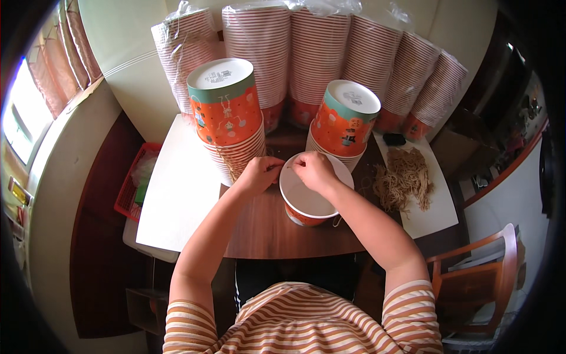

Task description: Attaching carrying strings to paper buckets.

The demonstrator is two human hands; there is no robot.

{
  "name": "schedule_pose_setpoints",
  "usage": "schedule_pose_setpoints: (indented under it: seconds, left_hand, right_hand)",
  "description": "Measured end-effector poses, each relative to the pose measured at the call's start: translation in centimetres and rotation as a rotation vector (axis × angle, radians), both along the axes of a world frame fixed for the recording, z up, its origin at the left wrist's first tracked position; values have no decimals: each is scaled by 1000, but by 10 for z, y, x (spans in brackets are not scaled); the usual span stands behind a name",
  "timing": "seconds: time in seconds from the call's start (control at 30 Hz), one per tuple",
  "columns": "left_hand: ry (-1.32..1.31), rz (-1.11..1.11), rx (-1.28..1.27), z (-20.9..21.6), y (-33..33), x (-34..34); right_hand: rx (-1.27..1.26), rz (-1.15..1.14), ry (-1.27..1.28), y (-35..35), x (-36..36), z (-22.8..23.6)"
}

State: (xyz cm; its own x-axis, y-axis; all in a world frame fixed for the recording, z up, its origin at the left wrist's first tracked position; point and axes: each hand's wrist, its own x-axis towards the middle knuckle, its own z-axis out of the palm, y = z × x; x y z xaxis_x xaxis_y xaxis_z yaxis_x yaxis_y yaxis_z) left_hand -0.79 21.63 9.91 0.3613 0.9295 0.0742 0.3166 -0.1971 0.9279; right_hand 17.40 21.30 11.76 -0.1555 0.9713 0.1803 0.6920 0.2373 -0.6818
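Note:
A round paper bucket (312, 197), white inside and orange outside, stands upright with its mouth facing up. My right hand (315, 170) reaches over its opening, with fingers pinched at the left part of the rim. Just outside that same rim, the fingers of my left hand (263, 174) are closed in a pinch. Whatever lies between the fingertips is too small to name. A thin loop of cord (337, 222) shows at the bucket's lower right side. Behind my left hand is a stack of buckets topped by an upside-down orange one (227, 115).
A second stack, capped by an inverted bucket (346, 121), stands behind the open one. Several tall plastic-wrapped stacks (256, 59) line the back. Tan twine (407, 180) is heaped on a white sheet (442, 215) at right, near a small black object (394, 139). A red basket (127, 197) sits left; a wooden chair (471, 289) stands right.

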Motion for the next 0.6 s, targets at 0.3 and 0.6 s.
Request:
schedule_pose_setpoints:
  seconds: [0.3,0.6]
  left_hand:
    - [102,-47,95,3,1,0]
    - [280,-59,393,16,-42,-1]
  right_hand:
    - [1,17,4,-1,-3,0]
    - [-234,316,50,-29,6,11]
